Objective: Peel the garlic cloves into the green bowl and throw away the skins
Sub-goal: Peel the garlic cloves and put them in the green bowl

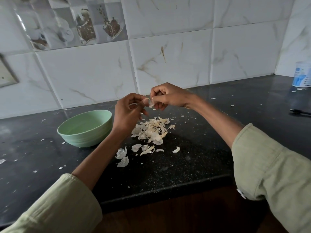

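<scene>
Both hands are pinching one clove point(150, 103) above the skins point(151, 130), left hand point(127, 111) steadying while right hand point(168, 98) is tearing peel; better working nearer the bowl point(85, 128) on the tabletop point(193, 157).

White marble-look wall tiles point(168, 64) with grey veins, printed decor tile point(75, 22) at upper left, black speckled desk point(185, 165), dim soft light
</scene>
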